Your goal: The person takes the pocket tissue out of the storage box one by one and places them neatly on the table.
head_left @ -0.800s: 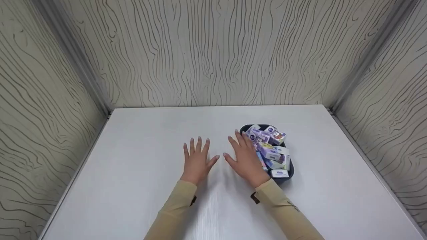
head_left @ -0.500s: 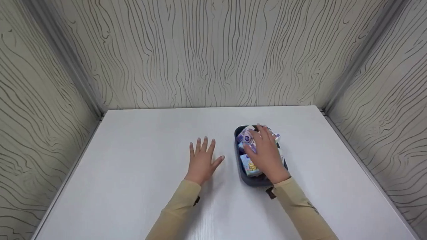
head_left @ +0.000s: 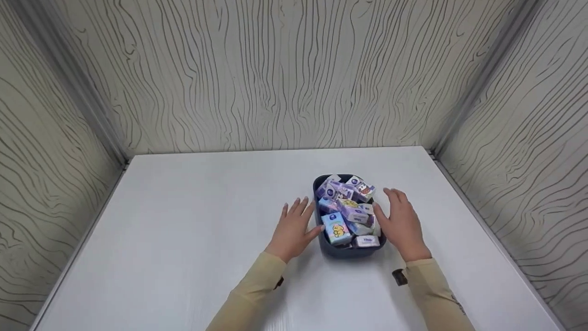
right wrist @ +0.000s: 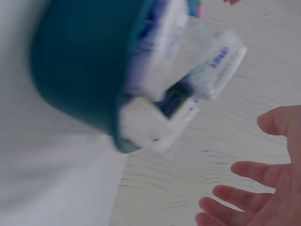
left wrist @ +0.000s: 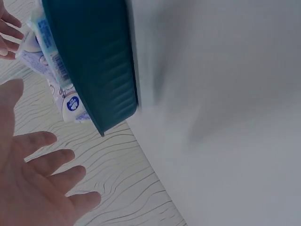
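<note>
A dark teal plastic basket (head_left: 345, 252) stands on the white table, heaped with small packs of pocket tissues (head_left: 353, 212) in purple, white and blue. One blue pack with a yellow cartoon (head_left: 336, 228) lies at the near left of the heap. Just left of the basket is my left hand (head_left: 291, 233), fingers spread, its thumb tip close to the rim; whether they touch is unclear. On the other side hovers my right hand (head_left: 405, 226), fingers extended and nothing held. Both wrist views show relaxed fingers apart from the basket wall (left wrist: 94, 61).
The white tabletop (head_left: 197, 220) reaches back to a wood-grain patterned wall (head_left: 275, 78). Similar panels stand at left and right, joined by grey corner strips (head_left: 482, 78). Each tan sleeve has a dark strap piece (head_left: 399, 277) below its cuff.
My right hand has passed over the tissue packs from the basket's left side to its right. My left hand has moved right, up to the basket. The head view has shifted slightly.
</note>
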Demonstrator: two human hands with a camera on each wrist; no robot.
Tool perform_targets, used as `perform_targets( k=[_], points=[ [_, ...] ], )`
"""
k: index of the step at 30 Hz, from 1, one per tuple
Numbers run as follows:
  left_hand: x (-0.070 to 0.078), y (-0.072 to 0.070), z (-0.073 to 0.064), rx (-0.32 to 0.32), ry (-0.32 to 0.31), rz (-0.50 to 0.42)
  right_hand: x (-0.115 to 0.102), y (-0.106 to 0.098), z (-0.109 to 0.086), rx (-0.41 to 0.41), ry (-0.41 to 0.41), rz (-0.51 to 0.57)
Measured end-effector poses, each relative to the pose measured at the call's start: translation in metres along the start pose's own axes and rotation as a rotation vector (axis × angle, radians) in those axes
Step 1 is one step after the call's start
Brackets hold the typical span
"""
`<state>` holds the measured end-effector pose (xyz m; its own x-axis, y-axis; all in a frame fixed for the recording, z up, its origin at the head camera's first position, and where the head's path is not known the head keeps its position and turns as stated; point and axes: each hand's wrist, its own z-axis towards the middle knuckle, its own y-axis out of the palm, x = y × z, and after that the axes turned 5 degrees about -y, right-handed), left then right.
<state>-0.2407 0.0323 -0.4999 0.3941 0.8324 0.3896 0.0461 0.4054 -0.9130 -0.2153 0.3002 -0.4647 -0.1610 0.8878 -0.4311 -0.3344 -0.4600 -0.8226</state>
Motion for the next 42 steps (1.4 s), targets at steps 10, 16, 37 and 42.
perform_targets(
  k=[10, 16, 37, 42],
  points=[
    [0.021, 0.013, -0.002, -0.023, 0.075, -0.004, 0.022, 0.020, -0.027, -0.127, 0.224, 0.024],
    [0.027, 0.019, -0.004, -0.022, 0.108, 0.010, 0.024, 0.032, -0.030, -0.127, 0.237, 0.050],
    [0.039, 0.022, -0.002, -0.102, 0.021, -0.128, 0.016, 0.038, -0.030, -0.103, 0.319, 0.230],
    [0.038, 0.022, -0.002, -0.114, 0.003, -0.133, 0.016, 0.039, -0.032, -0.115, 0.308, 0.222]
  ],
)
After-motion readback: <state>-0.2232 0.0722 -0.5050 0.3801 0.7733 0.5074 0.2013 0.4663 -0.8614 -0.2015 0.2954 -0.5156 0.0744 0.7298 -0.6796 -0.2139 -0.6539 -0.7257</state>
